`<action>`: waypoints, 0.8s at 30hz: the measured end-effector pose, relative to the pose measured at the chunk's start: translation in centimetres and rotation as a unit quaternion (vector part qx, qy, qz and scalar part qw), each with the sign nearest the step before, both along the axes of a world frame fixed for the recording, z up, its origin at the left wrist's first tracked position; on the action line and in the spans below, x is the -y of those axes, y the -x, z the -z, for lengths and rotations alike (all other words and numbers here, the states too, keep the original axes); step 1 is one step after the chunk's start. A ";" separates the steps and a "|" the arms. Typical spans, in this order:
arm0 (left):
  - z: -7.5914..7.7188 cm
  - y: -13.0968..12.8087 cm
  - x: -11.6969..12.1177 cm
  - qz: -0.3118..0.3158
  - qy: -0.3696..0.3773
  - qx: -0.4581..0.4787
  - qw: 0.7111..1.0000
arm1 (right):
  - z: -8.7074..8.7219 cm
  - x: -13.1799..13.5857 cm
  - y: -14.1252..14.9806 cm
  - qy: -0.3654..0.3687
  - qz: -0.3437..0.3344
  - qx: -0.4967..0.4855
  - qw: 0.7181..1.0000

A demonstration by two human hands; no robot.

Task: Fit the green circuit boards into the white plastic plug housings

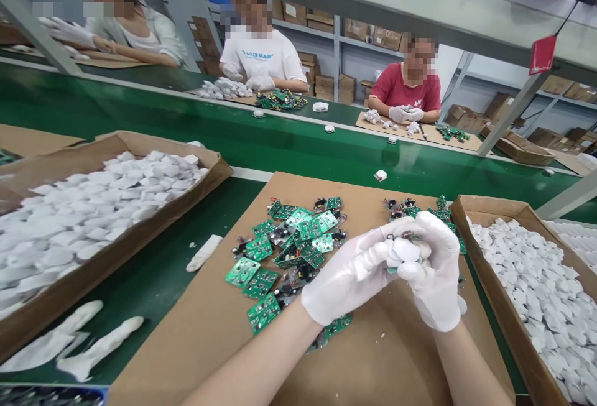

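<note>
My left hand (347,278), in a white glove, reaches in over the cardboard sheet (373,365) with its fingers curled. My right hand (438,278), also gloved, is cupped against it. Between the fingers of both hands is a small circuit board with white pads (405,250); only a sliver of green shows, and the fingers hide most of it. To the left of my hands lies a heap of green circuit boards (301,232) with black components. Behind my hands is a smaller group of circuit boards (398,209), partly covered by them.
Cardboard trays of white pieces stand left (222,168) and right (497,297). Loose white finger covers (205,253) and gloves lie on the green table at left. Small white-covered pieces (380,175) sit on the green conveyor (289,145). Three people work opposite, beneath a metal beam (373,2).
</note>
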State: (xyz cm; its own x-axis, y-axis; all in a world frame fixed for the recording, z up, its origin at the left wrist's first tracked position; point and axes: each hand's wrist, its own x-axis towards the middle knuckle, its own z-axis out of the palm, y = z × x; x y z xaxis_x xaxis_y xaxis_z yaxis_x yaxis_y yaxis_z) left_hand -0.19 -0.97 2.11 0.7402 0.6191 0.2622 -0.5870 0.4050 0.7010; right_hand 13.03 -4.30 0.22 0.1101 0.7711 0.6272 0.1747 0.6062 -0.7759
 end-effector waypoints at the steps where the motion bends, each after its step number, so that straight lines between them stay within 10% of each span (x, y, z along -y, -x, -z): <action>1: 0.0 0.0 0.0 -0.010 0.000 -0.009 1.000 | -0.1 -0.1 -0.2 -0.005 0.004 0.009 1.000; 14: 0.6 -0.2 0.1 -0.063 0.016 -0.039 0.997 | -0.8 -0.3 -0.4 -0.071 -0.068 0.055 0.994; 24: 0.0 -0.3 -0.2 -0.110 -0.031 -0.077 0.990 | -1.7 0.7 -1.0 0.119 -0.069 -0.068 0.988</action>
